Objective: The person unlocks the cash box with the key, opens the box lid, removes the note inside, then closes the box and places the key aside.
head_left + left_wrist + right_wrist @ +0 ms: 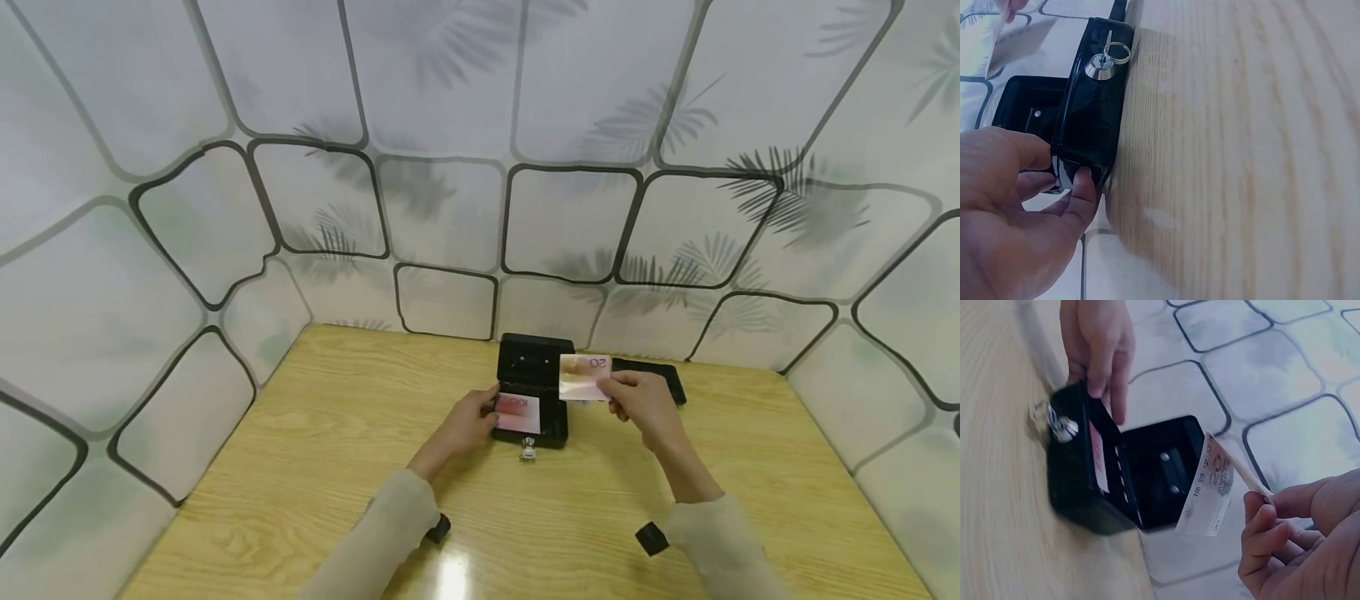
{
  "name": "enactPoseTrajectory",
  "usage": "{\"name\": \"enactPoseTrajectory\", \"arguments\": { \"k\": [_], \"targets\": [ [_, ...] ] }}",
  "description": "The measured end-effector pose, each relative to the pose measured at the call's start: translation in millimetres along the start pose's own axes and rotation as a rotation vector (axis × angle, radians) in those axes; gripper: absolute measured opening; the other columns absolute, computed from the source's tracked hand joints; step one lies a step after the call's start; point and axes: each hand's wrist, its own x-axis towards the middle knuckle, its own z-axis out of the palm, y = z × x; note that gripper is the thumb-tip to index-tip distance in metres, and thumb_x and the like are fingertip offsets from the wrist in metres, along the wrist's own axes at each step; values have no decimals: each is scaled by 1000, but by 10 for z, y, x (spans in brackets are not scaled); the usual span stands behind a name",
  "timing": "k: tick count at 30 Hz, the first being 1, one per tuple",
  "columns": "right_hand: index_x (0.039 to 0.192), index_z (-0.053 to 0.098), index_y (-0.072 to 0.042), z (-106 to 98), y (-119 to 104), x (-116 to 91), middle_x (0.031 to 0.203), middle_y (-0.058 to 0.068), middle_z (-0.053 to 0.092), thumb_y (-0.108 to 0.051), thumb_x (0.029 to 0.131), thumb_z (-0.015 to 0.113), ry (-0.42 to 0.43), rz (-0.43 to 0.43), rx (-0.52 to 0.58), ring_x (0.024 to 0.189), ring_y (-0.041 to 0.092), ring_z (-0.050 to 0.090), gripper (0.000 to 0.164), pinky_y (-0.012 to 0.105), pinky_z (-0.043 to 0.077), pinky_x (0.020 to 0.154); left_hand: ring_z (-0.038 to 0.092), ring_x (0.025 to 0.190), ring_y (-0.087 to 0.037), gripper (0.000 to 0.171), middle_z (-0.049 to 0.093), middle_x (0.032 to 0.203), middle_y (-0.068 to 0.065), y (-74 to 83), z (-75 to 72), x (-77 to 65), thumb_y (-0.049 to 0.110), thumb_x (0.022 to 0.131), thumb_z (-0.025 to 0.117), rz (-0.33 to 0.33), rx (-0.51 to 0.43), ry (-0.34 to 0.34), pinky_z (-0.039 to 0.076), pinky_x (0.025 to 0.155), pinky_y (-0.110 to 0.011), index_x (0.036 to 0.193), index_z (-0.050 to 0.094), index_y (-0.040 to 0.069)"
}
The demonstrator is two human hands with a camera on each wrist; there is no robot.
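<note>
A small black cash box [555, 437] stands on the table with its lid [534, 348] tipped back. Inside, on the left, lies a reddish banknote [517, 414] marked 100. My left hand [465, 421] grips the box's left side; in the left wrist view its thumb and fingers curl around the corner of the wall. A key with a ring [1116, 53] sits in the front lock [1100, 70]. Beyond the box's right side, my right hand [647, 407] pinches a pale banknote [581, 379] marked 20 by its edge, raised beside the open lid.
Behind my right hand, a flat black tray [672, 382] lies near the back of the wooden table [300, 467]. Patterned fabric walls [450, 208] rise at the back and both sides. Small black devices [651, 538] sit by the sleeves.
</note>
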Motion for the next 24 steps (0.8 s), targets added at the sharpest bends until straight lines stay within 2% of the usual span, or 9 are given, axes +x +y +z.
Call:
{"name": "enactPoseTrajectory", "arguments": {
  "k": [8, 14, 18, 24],
  "targets": [
    [122, 63, 16, -457, 40, -78, 70, -3, 61, -18, 103, 65, 36, -6, -98, 63, 8, 55, 39, 24, 50, 57, 53, 131, -39, 55, 53, 142, -32, -9, 4, 20, -3, 100, 59, -4, 22, -3, 42, 110, -52, 151, 43, -10],
    [121, 64, 17, -731, 119, -127, 70, -3, 62, -20, 104, 64, 73, -2, -161, 63, 8, 57, 40, 24, 51, 58, 53, 130, -38, 55, 54, 140, -31, -8, 5, 27, -2, 99, 60, -11, 13, -2, 42, 110, -51, 152, 42, -9],
    [122, 64, 16, -862, 185, -167, 71, -3, 63, -23, 104, 64, 85, 9, -209, 64, 8, 57, 43, 25, 51, 59, 51, 133, -39, 56, 53, 141, -31, -8, 5, 31, -3, 98, 60, -8, 17, 4, 41, 111, -51, 151, 43, -10],
    [113, 66, 15, -964, 259, -221, 70, 0, 62, -23, 104, 63, 92, 25, -246, 61, 10, 54, 39, 26, 49, 57, 51, 133, -39, 56, 52, 143, -31, -12, 4, 28, -3, 99, 59, -21, 5, -4, 41, 111, -51, 152, 43, -9]
  ]
}}
